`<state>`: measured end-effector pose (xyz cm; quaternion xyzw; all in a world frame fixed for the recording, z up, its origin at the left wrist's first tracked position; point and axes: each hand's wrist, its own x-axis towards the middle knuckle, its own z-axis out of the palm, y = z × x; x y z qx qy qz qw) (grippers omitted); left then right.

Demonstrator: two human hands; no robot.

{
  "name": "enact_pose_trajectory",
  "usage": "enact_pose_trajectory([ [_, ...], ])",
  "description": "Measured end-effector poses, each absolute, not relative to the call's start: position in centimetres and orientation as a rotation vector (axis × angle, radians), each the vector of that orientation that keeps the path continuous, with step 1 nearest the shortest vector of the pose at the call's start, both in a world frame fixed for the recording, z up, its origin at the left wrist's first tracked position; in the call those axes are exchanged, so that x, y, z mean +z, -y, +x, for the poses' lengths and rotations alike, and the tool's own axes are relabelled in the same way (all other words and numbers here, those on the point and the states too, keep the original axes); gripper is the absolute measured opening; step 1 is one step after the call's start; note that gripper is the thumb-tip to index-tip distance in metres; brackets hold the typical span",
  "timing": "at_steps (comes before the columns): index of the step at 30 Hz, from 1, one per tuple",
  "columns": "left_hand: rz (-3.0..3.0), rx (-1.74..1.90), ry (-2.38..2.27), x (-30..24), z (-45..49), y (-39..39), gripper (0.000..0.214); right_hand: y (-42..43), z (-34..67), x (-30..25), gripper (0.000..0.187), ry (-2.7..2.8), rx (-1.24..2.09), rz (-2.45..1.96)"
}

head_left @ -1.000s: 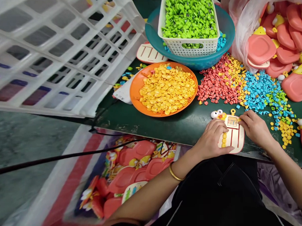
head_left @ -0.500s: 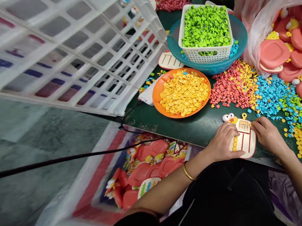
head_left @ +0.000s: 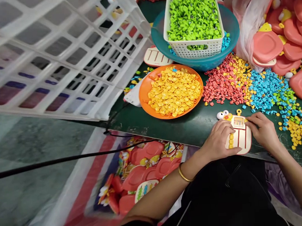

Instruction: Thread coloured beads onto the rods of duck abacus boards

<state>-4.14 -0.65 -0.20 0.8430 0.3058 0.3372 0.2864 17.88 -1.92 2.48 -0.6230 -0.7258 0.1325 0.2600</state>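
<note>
A cream toy board (head_left: pixel 244 140) with red slots, bulging white eyes and a yellow ring on top lies at the table's front edge. My left hand (head_left: pixel 218 138) grips it from the left, thumb along the lower edge and fingers over the upper left. A column of yellow beads (head_left: pixel 231 141) sits in the left slot, partly under my fingers. At the board's upper right corner, my right hand (head_left: pixel 264 129) pinches a small yellow bead (head_left: pixel 245 120), mostly covered by the fingertips. A small picture panel (head_left: pixel 238 122) shows between my hands.
An orange plate (head_left: pixel 146 105) of yellow pieces stands left of the board. Behind it, a white basket (head_left: pixel 200 48) of green pieces sits in a blue bowl (head_left: pixel 160 32). Loose red and blue beads (head_left: pixel 263 88) lie ahead. A white crate (head_left: pixel 100 108) leans at left; a cable (head_left: pixel 75 159) crosses below.
The whole view has shifted a little, so the table things appear further left and higher. My hands keep about the same hold, the right fingertips still at the board's upper right corner.
</note>
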Motion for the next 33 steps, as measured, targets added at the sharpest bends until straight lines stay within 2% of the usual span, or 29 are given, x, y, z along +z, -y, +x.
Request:
enact_pose_trajectory([
  [4,2.26,0.91,-0.809,-0.2,-4.1,0.7,0.053,2.1,18.1,1.9,0.023,2.115,0.207,-1.604],
  [10,2.272,0.907,-0.826,0.0,-4.1,0.5,0.053,-0.1,17.7,3.7,0.02,1.821,0.185,-1.522],
  [16,2.257,0.899,-0.846,0.2,-4.2,0.6,0.053,-4.1,19.1,5.3,0.022,1.761,0.17,-1.735],
  [24,2.257,0.887,-0.855,0.3,-4.0,0.2,0.053,-0.9,19.8,2.0,0.027,1.725,0.269,-1.888],
  [29,2.273,0.851,-0.89,0.5,-3.9,0.4,0.052,-1.3,19.0,1.9,0.028,1.58,0.523,-1.798],
  [33,2.293,0.832,-0.888,0.6,-3.9,0.4,0.053,-2.4,19.5,2.1,0.029,1.654,0.312,-1.895],
])
